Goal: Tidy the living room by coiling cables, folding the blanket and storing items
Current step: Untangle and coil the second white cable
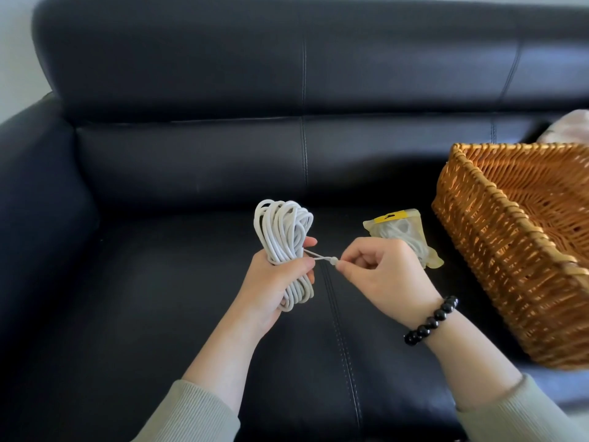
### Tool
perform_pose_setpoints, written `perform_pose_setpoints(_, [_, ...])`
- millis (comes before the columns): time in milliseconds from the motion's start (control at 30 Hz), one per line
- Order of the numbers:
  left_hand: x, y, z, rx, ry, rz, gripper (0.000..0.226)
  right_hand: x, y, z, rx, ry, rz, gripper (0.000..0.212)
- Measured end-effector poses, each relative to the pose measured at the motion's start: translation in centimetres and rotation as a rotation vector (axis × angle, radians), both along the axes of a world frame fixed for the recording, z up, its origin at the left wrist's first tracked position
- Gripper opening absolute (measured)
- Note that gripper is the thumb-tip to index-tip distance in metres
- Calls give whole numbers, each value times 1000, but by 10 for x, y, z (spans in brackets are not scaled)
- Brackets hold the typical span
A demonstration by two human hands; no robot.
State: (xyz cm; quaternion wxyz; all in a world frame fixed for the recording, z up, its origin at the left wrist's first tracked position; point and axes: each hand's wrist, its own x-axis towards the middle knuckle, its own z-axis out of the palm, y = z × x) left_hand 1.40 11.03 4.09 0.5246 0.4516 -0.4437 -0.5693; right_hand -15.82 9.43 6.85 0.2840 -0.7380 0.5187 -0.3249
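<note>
My left hand [276, 283] grips a coiled white cable [282, 232] upright above the sofa seat, its loops sticking out above and below my fist. My right hand [381, 271] pinches the cable's free end, a small white plug [331, 260], pulled taut just to the right of the coil. A clear plastic packet [400, 231] with a yellow header and another white cable inside lies on the seat behind my right hand, which hides part of it.
A black leather sofa [191, 173] fills the view. A woven wicker basket [497, 237] sits on the seat at the right, its visible inside holding nothing. A pale fabric item [570, 127] shows beyond the basket at the right edge.
</note>
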Motion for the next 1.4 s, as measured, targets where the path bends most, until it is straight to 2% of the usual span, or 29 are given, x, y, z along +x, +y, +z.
perform_pose_setpoints(200, [-1, 1, 0, -26, -19, -31, 29, 4, 3, 1, 36, -27, 26, 12])
perform_pose_setpoints(267, [-1, 1, 0, -34, -31, -37, 30, 4, 4, 1, 61, -24, 61, 16])
perform_pose_setpoints(467, [-5, 3, -1, -64, -62, -68, 29, 2, 2, -5, -119, 92, 51, 13])
perform_pose_setpoints(567, [-8, 3, -1, -39, 62, -61, 35, 3, 2, -3, -198, 114, 38, 13])
perform_pose_setpoints(700, [-10, 4, 0, 40, 280, -7, 40, 7, 4, -3, -200, 65, 26, 13])
perform_pose_setpoints(967, [-12, 4, 4, 142, 385, 44, 46, 10, 8, 1, -81, -3, -15, 13])
perform_pose_setpoints(1400, [-13, 4, 2, 107, 254, -35, 41, 11, 9, 5, -6, 5, 14, 24])
